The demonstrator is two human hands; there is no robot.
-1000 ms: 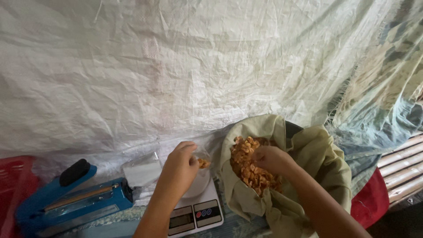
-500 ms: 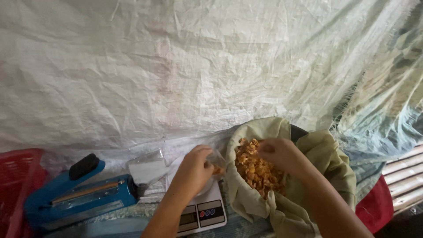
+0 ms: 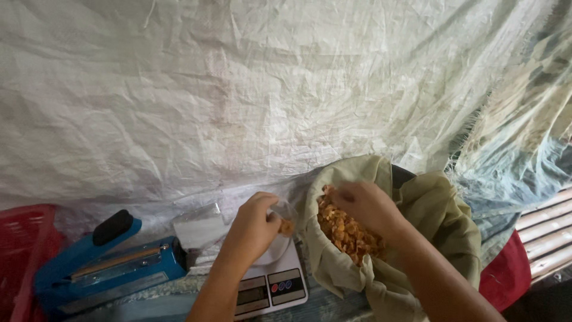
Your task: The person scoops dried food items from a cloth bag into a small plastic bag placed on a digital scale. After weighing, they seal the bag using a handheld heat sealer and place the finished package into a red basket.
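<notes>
Snack pieces going from cloth sack to small bag on the scale.

Scale (image 3: 271,289) sits nearest on the worktop; over its pan the left hand (image 3: 253,229) grips a small clear bag (image 3: 285,216) with a few pieces in it. Just right of the scale, the right hand (image 3: 366,206) closes on orange-brown snack pieces (image 3: 345,232) inside the open sack (image 3: 417,238) (apparently mid-scoop). Left of the scale lies a blue heat sealer (image 3: 110,268); behind it hangs white sheeting (image 3: 238,89). Likely next: carrying the handful across into the bag mouth.

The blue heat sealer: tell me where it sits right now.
In the head view the blue heat sealer lies at the lower left, between the red basket on its left and the white kitchen scale, where the left hand works, on its right.
</notes>
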